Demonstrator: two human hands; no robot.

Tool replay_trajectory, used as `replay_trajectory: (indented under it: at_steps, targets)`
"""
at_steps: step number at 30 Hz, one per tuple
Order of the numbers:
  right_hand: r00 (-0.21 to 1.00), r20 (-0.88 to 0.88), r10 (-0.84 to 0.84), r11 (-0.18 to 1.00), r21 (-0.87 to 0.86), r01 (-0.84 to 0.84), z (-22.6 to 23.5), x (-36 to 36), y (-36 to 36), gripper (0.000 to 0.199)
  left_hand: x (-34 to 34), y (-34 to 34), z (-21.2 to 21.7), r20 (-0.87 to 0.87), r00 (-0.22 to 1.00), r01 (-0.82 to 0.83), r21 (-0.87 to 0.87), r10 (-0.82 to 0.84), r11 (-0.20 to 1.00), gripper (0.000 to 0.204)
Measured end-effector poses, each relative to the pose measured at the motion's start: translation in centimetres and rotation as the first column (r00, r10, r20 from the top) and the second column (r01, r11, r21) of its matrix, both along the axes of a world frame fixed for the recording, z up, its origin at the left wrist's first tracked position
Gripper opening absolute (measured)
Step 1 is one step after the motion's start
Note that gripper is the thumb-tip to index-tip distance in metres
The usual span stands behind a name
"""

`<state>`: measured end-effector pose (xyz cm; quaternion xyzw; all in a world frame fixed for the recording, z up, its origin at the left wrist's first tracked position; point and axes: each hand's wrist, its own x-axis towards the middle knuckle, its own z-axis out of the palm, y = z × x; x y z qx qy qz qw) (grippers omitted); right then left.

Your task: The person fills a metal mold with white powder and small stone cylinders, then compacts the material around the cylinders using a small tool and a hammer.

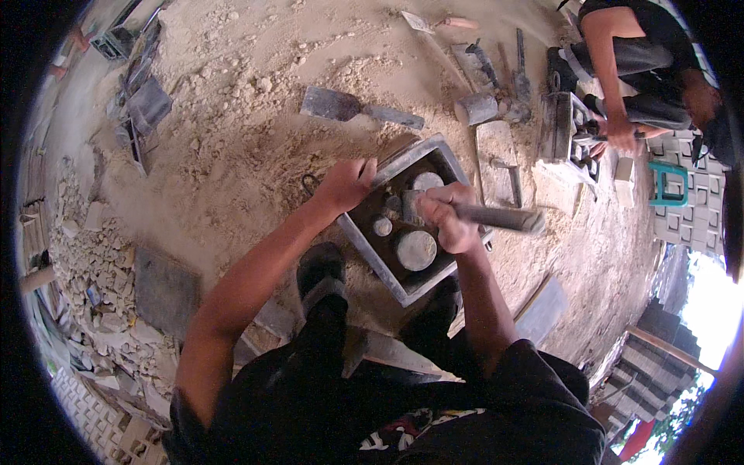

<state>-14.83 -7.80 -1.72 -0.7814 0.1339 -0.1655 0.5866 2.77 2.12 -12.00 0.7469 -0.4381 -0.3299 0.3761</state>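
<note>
A rectangular grey frame (376, 262) packed with dark sand sits tilted on the ground between my feet. Several round pale pieces show inside it, among them a large disc (416, 250) near the front and a small one (382, 226). My left hand (349, 184) grips the frame's far left rim, fingers curled over it. Over the frame, my right hand (451, 217) is wrapped round a thick grey rod-shaped tool (508, 219). One end of the tool sticks out to the right; its other end points into the frame, partly hidden by my fingers.
Loose sand and lumps (232, 85) cover the ground. A flat grey scoop (333, 104) lies beyond the frame, with a trowel (418, 22) farther off. Another person (620, 70) works at a box (559, 128) at the far right, near a teal stool (668, 184). Dark slabs (167, 291) lie at left.
</note>
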Motion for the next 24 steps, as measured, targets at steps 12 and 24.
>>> replay_trajectory:
  at_steps: [12, 24]
  targets:
    - [0.838, -0.113, -0.534, 0.803, 0.242, 0.544, -1.5, -1.0, 4.2, 0.040, 0.0, 0.0, -1.9, 0.343, 0.931, 0.196, -0.184, -0.124, 0.963, 0.029]
    - [0.990, -0.059, -0.130, 0.966, 0.218, 0.140, -1.4, -1.3, 2.7, 0.036, -0.1, 0.1, -2.8, 0.363, 0.929, 0.175, -0.256, -0.073, 0.951, 0.015]
